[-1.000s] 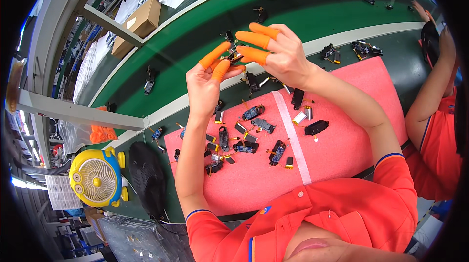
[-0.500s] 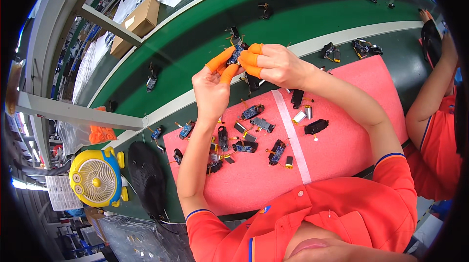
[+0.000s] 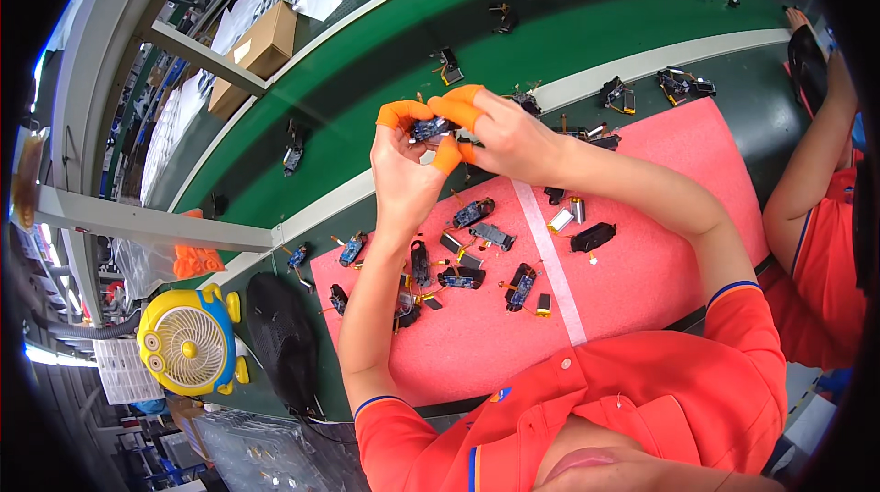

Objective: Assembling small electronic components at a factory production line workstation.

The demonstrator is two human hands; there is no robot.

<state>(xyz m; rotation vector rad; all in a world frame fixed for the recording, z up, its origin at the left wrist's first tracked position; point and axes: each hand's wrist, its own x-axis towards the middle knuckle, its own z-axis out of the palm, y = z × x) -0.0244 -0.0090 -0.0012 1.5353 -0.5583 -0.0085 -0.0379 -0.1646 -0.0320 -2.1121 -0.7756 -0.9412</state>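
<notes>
In front of me, over the belt's near rail, my left hand (image 3: 401, 160) and my right hand (image 3: 506, 132) hold one small electronic unit (image 3: 429, 130) between their fingertips. It has a blue circuit board in a black housing. Orange finger cots cover the fingertips of both hands. My left thumb and forefinger pinch its near side, and my right fingers close on its other end, partly hiding it. Below the hands, a pink foam mat (image 3: 632, 286) carries several similar units, such as one blue-boarded unit (image 3: 521, 287), a black housing (image 3: 594, 236) and a silver battery (image 3: 561, 221).
Beyond the rail runs a green conveyor belt (image 3: 367, 88) with scattered units, including a black one (image 3: 448, 66). To the left stand a yellow and blue fan (image 3: 188, 342), a black mesh object (image 3: 280, 342) and a metal frame post (image 3: 78, 79). Another person's arm (image 3: 807, 162) is at the right.
Both hands have drawn slightly nearer and left with the unit, which now sits more level. A black unit on the belt shows apart from my fingers. The view has shifted a little.
</notes>
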